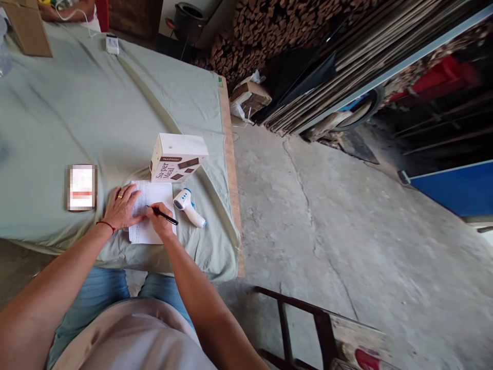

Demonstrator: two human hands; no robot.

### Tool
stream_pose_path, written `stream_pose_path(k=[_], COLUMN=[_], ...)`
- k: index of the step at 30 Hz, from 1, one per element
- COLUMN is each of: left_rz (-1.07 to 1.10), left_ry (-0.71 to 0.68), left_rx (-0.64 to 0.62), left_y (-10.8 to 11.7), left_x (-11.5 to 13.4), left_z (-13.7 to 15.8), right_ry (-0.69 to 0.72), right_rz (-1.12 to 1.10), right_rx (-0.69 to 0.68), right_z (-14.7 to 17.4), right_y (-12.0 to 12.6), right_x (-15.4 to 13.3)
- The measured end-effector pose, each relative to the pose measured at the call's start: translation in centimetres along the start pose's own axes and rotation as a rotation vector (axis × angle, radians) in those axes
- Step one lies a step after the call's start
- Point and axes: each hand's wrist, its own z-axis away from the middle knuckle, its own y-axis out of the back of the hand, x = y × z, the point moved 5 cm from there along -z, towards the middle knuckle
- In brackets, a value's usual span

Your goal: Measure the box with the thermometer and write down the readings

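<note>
My left hand [122,206] lies flat with its fingers spread over the left side of a white notebook [157,193]. Closed round a black pen [166,216], my right hand [158,218] rests on the page, the pen's tip pointing left toward the written lines. Small handwriting fills the page's left part; the words are too small to read. Just behind the notebook stands a white "Super Meal" box [181,154] with brown bars printed on it. To the right of my right hand lies a white and blue infrared thermometer [190,207].
A phone-like device with a blurred screen [81,187] lies left on the cloth-covered table [77,113]. At the far end are a cardboard box [33,31], a small white device [112,44] and another person's arm [73,12]. A dark metal frame [300,308] stands on the floor at right.
</note>
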Motion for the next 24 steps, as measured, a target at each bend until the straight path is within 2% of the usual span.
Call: stream_pose_path(k=[13, 24], left_rz=[0.045, 0.021], left_ry=[-0.008, -0.015], left_rx=[0.015, 0.010], left_y=[-0.08, -0.15], left_x=[-0.21, -0.30], left_z=[0.04, 0.05], right_ry=[-0.041, -0.011], right_rz=[-0.056, -0.050], right_rx=[0.042, 0.031], right_z=[0.14, 0.19], right_y=[0.26, 0.40], right_x=[-0.13, -0.42])
